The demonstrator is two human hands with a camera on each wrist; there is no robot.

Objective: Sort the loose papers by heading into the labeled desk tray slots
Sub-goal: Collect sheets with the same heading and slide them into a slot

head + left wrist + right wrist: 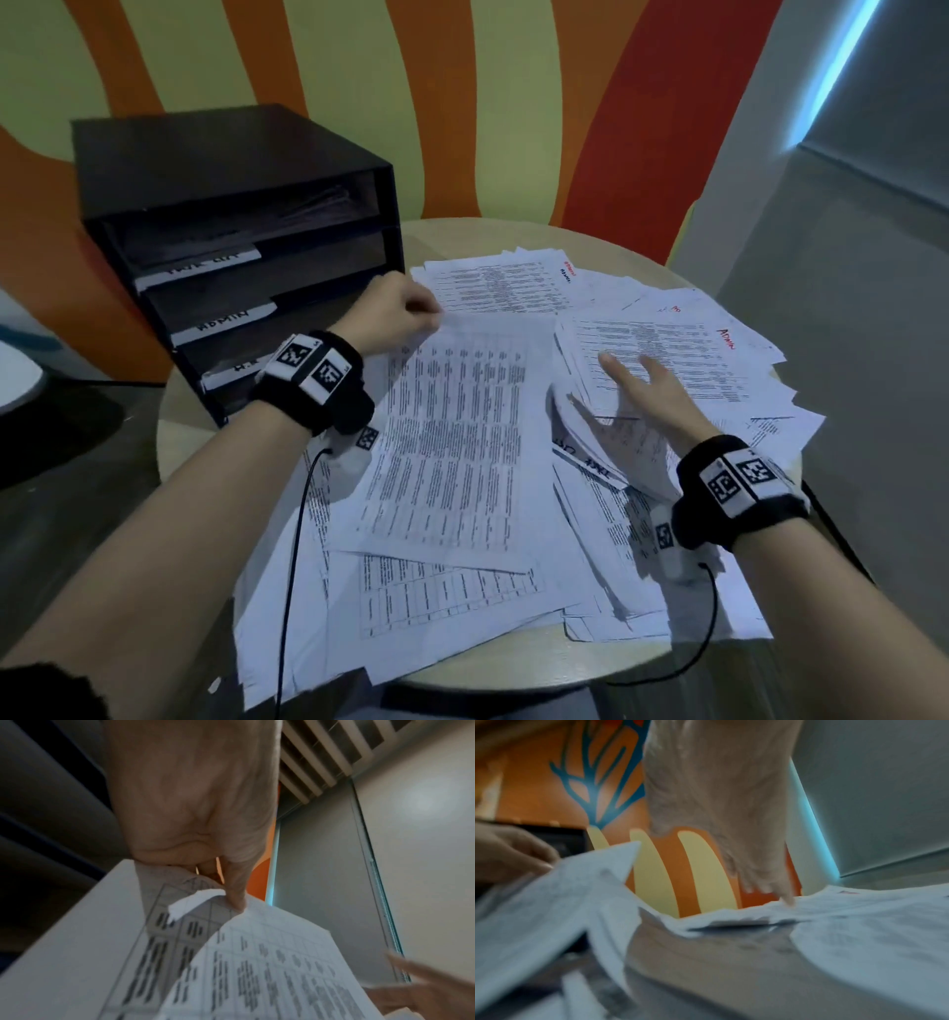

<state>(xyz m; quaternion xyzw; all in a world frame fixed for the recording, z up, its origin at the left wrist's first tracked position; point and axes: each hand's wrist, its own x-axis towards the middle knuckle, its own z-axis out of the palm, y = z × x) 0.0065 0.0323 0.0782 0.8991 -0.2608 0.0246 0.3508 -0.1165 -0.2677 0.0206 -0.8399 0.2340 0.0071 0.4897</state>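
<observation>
Black tray [236,154], three labeled slots; left hand [395,313] pinches one sheet [462,437].

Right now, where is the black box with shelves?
In the head view, the black desk tray with labelled slots stands at the round table's far-left edge, beside the left hand.

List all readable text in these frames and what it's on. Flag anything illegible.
"ADMIN", red handwriting, on a sheet at the right of the pile.
"ADMIN", upside down, on the middle slot label of the tray.
Top slot label: upside down, not legible.
Bottom slot label: partly hidden by the left wrist, not legible.
Red marks on two far sheets: too small.
Printed tables on all sheets: blurred.
</observation>
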